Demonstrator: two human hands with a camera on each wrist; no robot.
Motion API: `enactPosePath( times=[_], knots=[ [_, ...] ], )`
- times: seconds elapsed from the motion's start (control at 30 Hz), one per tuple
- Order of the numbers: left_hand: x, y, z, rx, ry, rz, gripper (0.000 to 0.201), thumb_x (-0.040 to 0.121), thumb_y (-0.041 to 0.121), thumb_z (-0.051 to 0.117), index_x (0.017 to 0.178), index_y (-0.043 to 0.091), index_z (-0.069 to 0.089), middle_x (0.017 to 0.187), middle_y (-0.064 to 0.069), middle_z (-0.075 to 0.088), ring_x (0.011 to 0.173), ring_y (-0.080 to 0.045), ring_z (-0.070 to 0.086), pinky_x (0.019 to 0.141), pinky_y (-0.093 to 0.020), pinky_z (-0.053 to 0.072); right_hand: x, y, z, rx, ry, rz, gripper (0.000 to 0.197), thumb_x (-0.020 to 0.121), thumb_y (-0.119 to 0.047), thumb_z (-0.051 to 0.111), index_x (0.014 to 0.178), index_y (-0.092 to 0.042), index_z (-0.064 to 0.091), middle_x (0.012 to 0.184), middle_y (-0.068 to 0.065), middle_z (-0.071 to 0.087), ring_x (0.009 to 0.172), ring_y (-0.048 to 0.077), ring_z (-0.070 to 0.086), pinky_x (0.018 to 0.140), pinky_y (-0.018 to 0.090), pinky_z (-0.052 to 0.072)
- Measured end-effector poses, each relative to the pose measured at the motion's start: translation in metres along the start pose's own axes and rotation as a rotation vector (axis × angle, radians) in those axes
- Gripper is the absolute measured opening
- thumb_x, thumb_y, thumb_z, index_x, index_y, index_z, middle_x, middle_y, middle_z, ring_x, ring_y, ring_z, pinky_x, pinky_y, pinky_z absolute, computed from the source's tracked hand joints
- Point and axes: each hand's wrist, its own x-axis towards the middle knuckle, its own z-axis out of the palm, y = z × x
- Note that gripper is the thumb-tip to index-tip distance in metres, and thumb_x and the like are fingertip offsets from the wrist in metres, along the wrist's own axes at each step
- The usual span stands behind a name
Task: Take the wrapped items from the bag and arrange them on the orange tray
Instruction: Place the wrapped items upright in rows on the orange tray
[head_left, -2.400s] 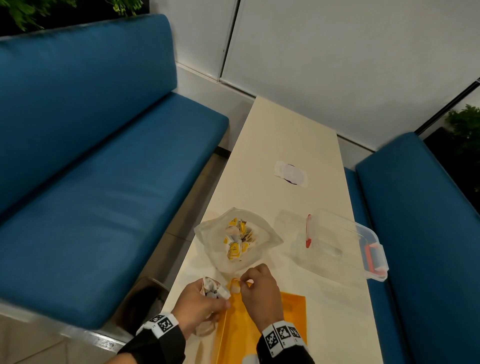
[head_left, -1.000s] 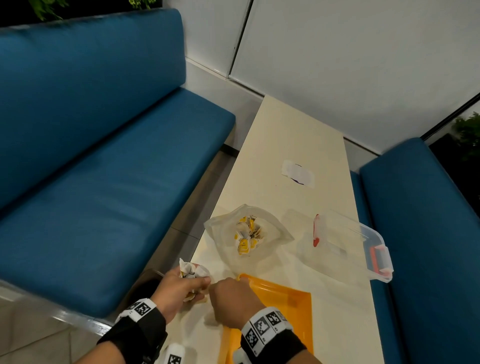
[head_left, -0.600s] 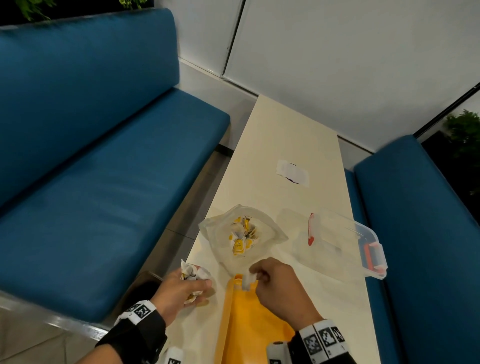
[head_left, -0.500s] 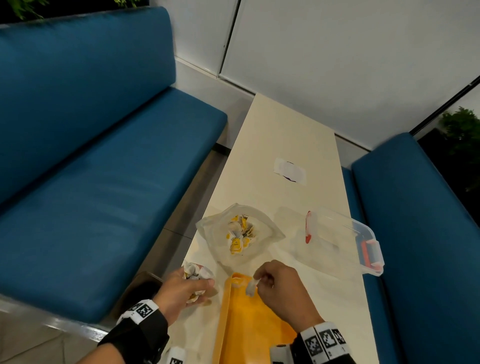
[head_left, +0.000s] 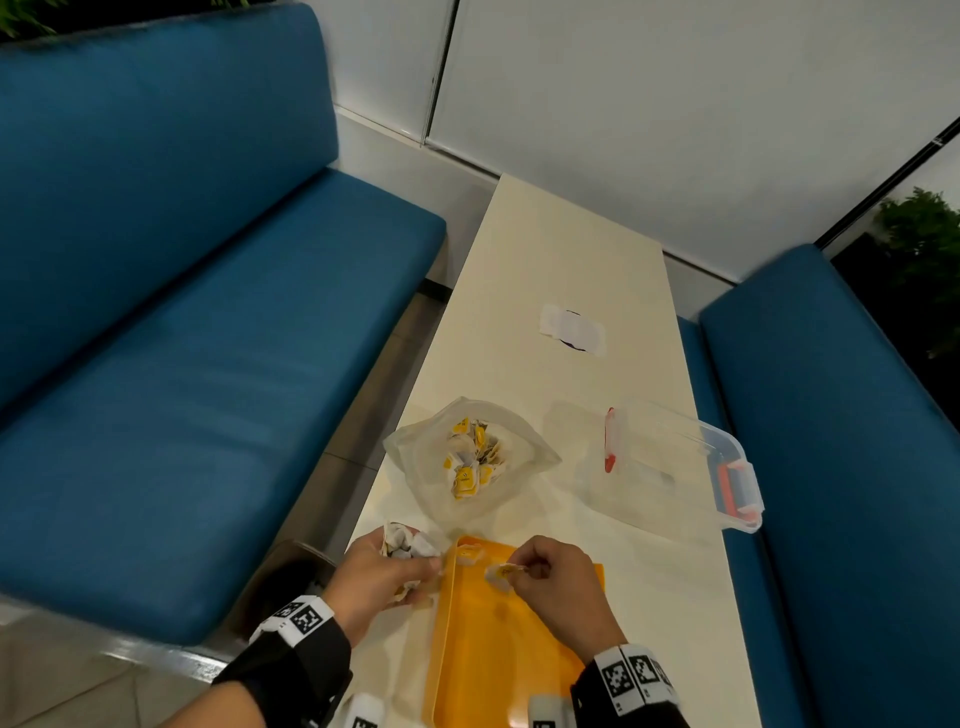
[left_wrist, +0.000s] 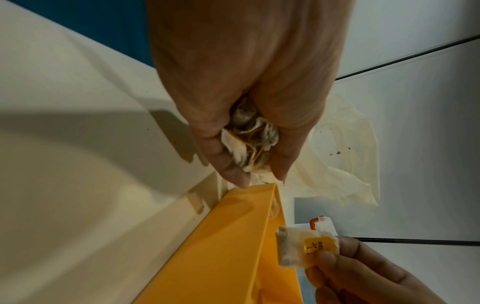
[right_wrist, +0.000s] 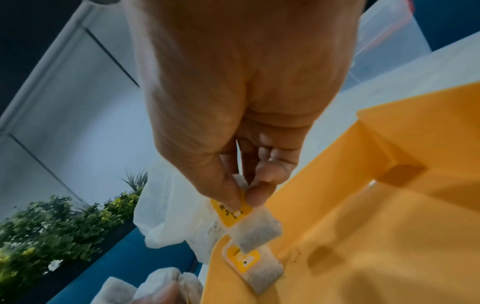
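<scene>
An orange tray (head_left: 498, 654) lies at the table's near end. One wrapped tea bag (head_left: 467, 554) with a yellow label lies in its far left corner (right_wrist: 253, 267). My right hand (head_left: 550, 577) pinches a second tea bag (head_left: 500, 573) by its yellow tag just above the tray (right_wrist: 389, 236), close to the first one. My left hand (head_left: 384, 571) grips a bunch of tea bags (head_left: 402, 540) just left of the tray's rim (left_wrist: 246, 236). The clear plastic bag (head_left: 467, 462) with several more tea bags lies open beyond the tray.
A clear lidded box (head_left: 675, 467) with red clips stands right of the bag. A white paper patch (head_left: 571, 330) lies farther up the narrow cream table (head_left: 561, 260). Blue benches (head_left: 182, 338) flank the table on both sides; the table's left edge runs beside my left hand.
My right hand laid one tea bag in the tray's far left corner, took another from the left hand's bunch, and now holds it over the tray. The left hand stayed put.
</scene>
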Motion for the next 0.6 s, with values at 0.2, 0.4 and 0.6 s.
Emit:
enactPosePath(
  times=[0.2, 0.4, 0.6],
  knots=[
    [0.000, -0.001, 0.004, 0.038, 0.012, 0.009, 0.037, 0.074, 0.006, 0.090, 0.106, 0.007, 0.071, 0.099, -0.016, 0.077, 0.096, -0.036, 0.075, 0.080, -0.048, 0.064, 0.002, 0.004, 0.009, 0.124, -0.087, 0.062, 0.011, 0.088, -0.007, 0.062, 0.081, -0.015, 0.061, 0.074, 0.009, 0.070, 0.063, 0.019, 0.071, 0.054, 0.028, 0.051],
    [-0.003, 0.002, 0.011, 0.061, 0.046, 0.038, 0.033, 0.074, 0.002, 0.088, 0.102, 0.004, 0.071, 0.091, -0.015, 0.078, 0.083, -0.030, 0.076, 0.068, -0.039, 0.063, 0.013, 0.014, 0.027, 0.020, -0.136, 0.066, 0.015, 0.088, -0.008, 0.058, 0.082, -0.021, 0.062, 0.074, 0.005, 0.073, 0.067, 0.017, 0.070, 0.065, 0.039, 0.057],
    [-0.002, 0.000, 0.013, 0.103, 0.053, 0.074, 0.030, 0.076, 0.006, 0.088, 0.100, 0.004, 0.071, 0.092, -0.016, 0.077, 0.084, -0.033, 0.076, 0.068, -0.039, 0.064, 0.020, 0.012, 0.044, 0.073, -0.117, 0.107, 0.022, 0.086, -0.004, 0.066, 0.076, -0.023, 0.069, 0.076, 0.003, 0.074, 0.066, 0.013, 0.067, 0.061, 0.025, 0.053]
  ],
)
